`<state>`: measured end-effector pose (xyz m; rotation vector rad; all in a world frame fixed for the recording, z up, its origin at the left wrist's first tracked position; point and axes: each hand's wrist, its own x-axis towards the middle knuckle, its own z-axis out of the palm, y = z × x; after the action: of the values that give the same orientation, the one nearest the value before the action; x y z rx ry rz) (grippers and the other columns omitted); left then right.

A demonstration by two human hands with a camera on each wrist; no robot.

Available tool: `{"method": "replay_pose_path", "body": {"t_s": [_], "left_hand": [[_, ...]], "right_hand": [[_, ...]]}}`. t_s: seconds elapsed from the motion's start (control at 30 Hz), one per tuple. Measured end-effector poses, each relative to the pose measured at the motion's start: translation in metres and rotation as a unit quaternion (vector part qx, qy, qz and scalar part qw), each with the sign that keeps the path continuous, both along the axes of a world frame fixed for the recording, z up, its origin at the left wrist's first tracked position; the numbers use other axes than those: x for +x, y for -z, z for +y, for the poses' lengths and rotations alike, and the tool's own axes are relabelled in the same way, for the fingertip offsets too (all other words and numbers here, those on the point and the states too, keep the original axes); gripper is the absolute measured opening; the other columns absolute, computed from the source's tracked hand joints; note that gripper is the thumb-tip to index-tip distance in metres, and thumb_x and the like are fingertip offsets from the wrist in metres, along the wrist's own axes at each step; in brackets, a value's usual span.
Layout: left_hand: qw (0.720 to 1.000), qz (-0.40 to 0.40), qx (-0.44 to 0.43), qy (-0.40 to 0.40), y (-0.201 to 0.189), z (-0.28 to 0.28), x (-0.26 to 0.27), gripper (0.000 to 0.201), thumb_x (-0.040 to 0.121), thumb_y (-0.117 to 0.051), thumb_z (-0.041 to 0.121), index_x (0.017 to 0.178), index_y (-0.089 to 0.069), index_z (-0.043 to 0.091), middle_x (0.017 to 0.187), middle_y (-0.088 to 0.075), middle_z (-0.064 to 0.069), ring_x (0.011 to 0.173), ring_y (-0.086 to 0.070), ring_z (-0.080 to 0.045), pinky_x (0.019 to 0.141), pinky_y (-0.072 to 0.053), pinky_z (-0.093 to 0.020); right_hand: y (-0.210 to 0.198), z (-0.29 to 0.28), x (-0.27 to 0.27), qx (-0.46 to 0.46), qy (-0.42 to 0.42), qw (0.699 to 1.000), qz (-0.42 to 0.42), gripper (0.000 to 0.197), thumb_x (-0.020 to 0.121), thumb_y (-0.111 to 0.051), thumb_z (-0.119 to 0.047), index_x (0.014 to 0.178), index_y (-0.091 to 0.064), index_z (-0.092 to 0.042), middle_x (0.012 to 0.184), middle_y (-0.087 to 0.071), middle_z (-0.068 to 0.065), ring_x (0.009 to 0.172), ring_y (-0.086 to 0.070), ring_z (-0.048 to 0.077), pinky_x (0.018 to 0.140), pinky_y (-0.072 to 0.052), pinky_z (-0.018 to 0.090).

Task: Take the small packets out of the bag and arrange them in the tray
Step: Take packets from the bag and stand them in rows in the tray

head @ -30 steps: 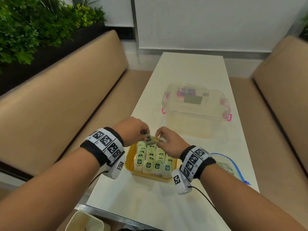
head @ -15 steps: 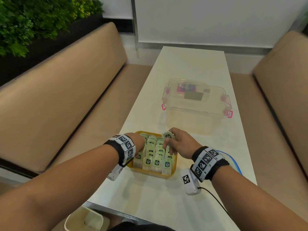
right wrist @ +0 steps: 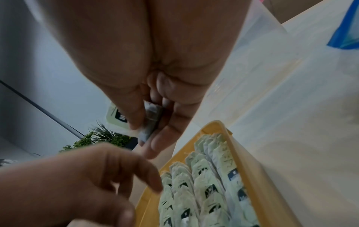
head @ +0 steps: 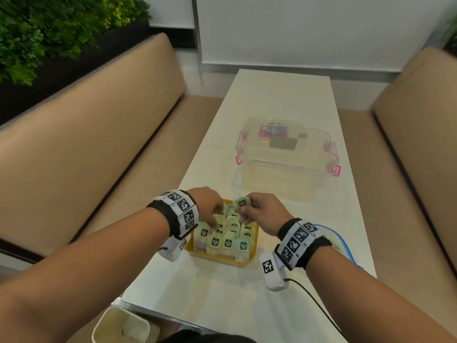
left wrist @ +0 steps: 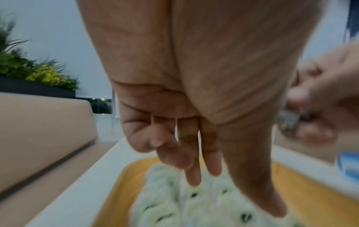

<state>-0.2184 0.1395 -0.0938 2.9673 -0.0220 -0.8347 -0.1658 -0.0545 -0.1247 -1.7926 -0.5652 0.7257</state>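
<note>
Right hand (head: 264,214) grip pinches one packet (head: 241,202) above the tray (head: 254,246).

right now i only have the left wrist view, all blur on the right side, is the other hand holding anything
Observer: Yes. In the head view the right hand pinches one green packet above the far end of the yellow tray.
Operator: how full is the tray
Observer: The head view shows packets in the tray standing upright in rows, and they fill most of it.
Operator: where's the bag
Observer: It lies on the table right of the tray, mostly hidden behind the right wrist; the blue-edged bag shows there in the head view.
Operator: anything past the tray
Observer: A clear lidded box with pink latches, farther along the table.
</note>
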Motion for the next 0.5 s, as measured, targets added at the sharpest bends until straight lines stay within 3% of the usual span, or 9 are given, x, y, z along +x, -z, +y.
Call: {"method": "replay_pose_path", "body": {"t_s": [0.1, 0.2, 0.27, 0.37, 0.43, 0.5], "left_hand": [[0.984, -0.125, -0.122, -0.024, -0.024, -0.013, 0.001, 0.039, 0.079, -0.073, 0.049, 0.110, -0.066, 0.025, 0.098, -0.063, 0.014, 0.076, -0.053, 0.001, 0.065, -0.036, -0.015], [0.974, -0.191, -0.122, -0.025, -0.034, -0.021, 0.003, 0.023, 0.088, -0.064, 0.041, 0.103, -0.069, 0.024, 0.096, -0.069, 0.009, 0.078, -0.058, -0.008, 0.064, -0.037, -0.019], [0.970, -0.208, -0.122, -0.030, -0.036, -0.021, 0.003, 0.019, 0.090, -0.062, 0.038, 0.101, -0.070, 0.026, 0.095, -0.070, 0.009, 0.078, -0.057, -0.010, 0.068, -0.038, -0.022], [0.967, -0.220, -0.128, -0.020, -0.036, -0.019, -0.001, 0.017, 0.090, -0.062, 0.038, 0.100, -0.071, 0.027, 0.091, -0.069, 0.012, 0.068, -0.050, -0.002, 0.061, -0.033, -0.015], [0.966, -0.218, -0.138, -0.028, -0.036, -0.015, -0.003, 0.017, 0.090, -0.063, 0.038, 0.099, -0.071, 0.026, 0.088, -0.067, 0.012, 0.066, -0.049, 0.001, 0.059, -0.030, -0.011], [0.970, -0.203, -0.128, -0.042, -0.035, -0.010, -0.005, 0.017, 0.090, -0.063, 0.037, 0.100, -0.070, 0.026, 0.091, -0.068, 0.011, 0.071, -0.053, -0.002, 0.061, -0.034, -0.016]], "right_hand": [[-0.002, 0.002, 0.002, 0.008, 0.016, 1.000, 0.007, 0.004, 0.093, -0.063, -0.004, 0.089, -0.065, -0.003, 0.080, -0.070, 0.017, 0.070, -0.072, 0.023, 0.068, -0.061, 0.033], [0.000, 0.004, 0.003, -0.011, 0.018, 1.000, -0.009, 0.011, 0.091, -0.068, -0.012, 0.083, -0.067, -0.004, 0.081, -0.072, 0.017, 0.073, -0.073, 0.024, 0.068, -0.060, 0.034], [0.002, 0.004, 0.003, -0.025, 0.022, 0.999, -0.018, 0.015, 0.090, -0.069, -0.014, 0.084, -0.069, 0.000, 0.080, -0.073, 0.016, 0.071, -0.073, 0.021, 0.070, -0.060, 0.037], [0.002, 0.005, 0.004, -0.032, 0.014, 0.999, -0.029, 0.018, 0.089, -0.070, -0.015, 0.089, -0.073, 0.002, 0.076, -0.073, 0.013, 0.066, -0.071, 0.014, 0.068, -0.059, 0.033], [0.002, 0.004, 0.004, -0.039, 0.008, 0.998, -0.043, 0.017, 0.088, -0.072, -0.019, 0.092, -0.074, -0.002, 0.077, -0.074, 0.012, 0.065, -0.070, 0.015, 0.065, -0.058, 0.031], [0.004, 0.002, 0.006, -0.069, 0.009, 0.994, -0.082, 0.021, 0.086, -0.074, -0.024, 0.103, -0.072, -0.011, 0.084, -0.074, 0.003, 0.068, -0.069, 0.015, 0.066, -0.058, 0.031]]}}
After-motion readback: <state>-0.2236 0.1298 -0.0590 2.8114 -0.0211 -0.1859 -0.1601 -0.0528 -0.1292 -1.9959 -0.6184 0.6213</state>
